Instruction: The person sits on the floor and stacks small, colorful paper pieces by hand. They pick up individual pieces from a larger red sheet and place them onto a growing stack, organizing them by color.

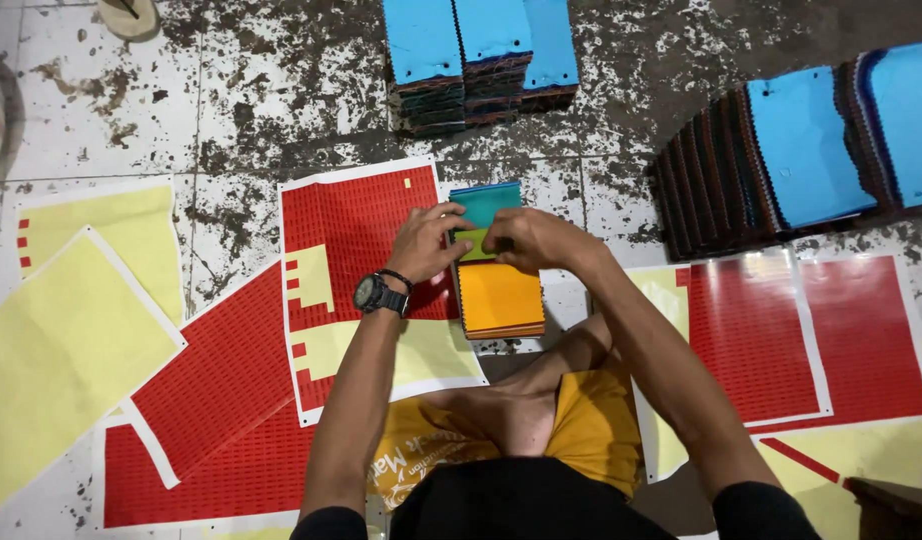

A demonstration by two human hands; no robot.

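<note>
My left hand (pixel 426 243), with a black watch on the wrist, and my right hand (pixel 536 238) meet over a small stack of fabric swatches (pixel 499 300) on the floor. The stack's top shows an orange swatch, with a teal swatch (pixel 486 202) lying at its far end. Both hands pinch a small green swatch (pixel 473 244) between the teal and orange ones. My fingertips hide most of the green piece.
Red sticker sheets (pixel 356 225) and yellow backing sheets (pixel 66 350) lie spread over a stained tile floor. Stacks of blue-topped fabric swatches (pixel 478 60) stand ahead, with a fanned row (pixel 801 150) at right. A sandal (pixel 129 17) lies at the far left.
</note>
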